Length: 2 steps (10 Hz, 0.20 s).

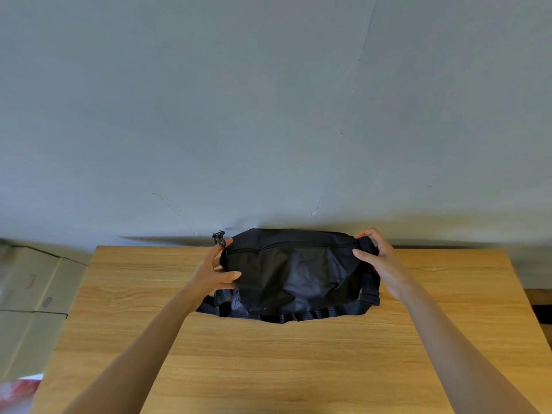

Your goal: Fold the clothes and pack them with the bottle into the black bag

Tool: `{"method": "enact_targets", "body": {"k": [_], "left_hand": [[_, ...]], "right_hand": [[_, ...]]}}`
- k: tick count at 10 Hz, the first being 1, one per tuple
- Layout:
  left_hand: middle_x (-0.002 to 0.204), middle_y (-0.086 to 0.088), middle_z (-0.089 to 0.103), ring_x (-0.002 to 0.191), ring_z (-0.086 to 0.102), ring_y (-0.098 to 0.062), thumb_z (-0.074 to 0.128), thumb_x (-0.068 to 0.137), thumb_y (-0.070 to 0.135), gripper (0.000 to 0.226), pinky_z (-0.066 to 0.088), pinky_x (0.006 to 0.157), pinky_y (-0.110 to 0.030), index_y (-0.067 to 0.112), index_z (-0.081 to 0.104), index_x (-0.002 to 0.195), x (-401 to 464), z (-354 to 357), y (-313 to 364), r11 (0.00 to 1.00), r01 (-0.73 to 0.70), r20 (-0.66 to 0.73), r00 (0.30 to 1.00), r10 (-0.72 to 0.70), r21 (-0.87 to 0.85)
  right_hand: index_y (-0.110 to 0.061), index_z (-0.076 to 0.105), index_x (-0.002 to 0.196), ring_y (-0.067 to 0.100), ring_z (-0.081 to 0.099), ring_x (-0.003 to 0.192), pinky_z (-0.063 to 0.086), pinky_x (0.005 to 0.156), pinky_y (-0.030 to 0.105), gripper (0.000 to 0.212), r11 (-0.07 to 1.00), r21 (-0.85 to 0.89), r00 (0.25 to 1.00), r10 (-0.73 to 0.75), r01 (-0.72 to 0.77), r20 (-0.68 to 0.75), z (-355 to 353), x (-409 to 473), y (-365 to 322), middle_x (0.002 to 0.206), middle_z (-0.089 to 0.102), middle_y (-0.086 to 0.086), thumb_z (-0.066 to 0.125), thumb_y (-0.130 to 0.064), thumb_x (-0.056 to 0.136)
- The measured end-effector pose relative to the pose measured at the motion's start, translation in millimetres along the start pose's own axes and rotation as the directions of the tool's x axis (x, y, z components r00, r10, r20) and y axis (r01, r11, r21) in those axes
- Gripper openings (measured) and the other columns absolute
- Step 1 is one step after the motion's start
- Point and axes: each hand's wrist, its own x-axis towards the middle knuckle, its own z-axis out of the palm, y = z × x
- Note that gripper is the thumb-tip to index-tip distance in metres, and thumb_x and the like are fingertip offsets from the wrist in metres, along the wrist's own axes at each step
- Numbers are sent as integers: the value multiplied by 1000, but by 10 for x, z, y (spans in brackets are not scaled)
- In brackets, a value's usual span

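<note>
Steadying the soft black fabric bag at the wooden table's twelve o'clock edge, right hand grips its three o'clock end, left hand pinches the zipper pull at nine; best drawn along taut. No clothes or bottle show.

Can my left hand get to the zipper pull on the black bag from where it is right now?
Probably yes. The left hand holds the black bag's end, and the zipper pull sticks up uncovered at its fingertip.
</note>
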Motion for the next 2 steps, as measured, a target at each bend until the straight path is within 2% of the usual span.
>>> {"method": "enact_targets", "body": {"k": [1, 2], "left_hand": [[115, 2, 59, 93, 66, -14, 70, 81, 2, 66, 57, 75, -34, 27, 41, 135, -74, -74, 92, 988, -3, -42, 999, 10, 157], [122, 0, 56, 94, 62, -12, 69, 83, 7, 52, 54, 76, -31, 24, 48, 128, -121, -153, 253, 949, -81, -89, 990, 113, 305]], "right_hand": [[-31, 58, 103, 23, 54, 112, 46, 91, 37, 26, 1000, -20, 1000, -20, 20, 2, 0, -20, -4, 119, 56, 0, 65, -11, 86], [-32, 58, 107, 17, 50, 118, 42, 95, 35, 30, 993, -106, 998, -62, 59, -29, 32, -17, -106, 123, 55, -4, 67, -12, 86]]}}
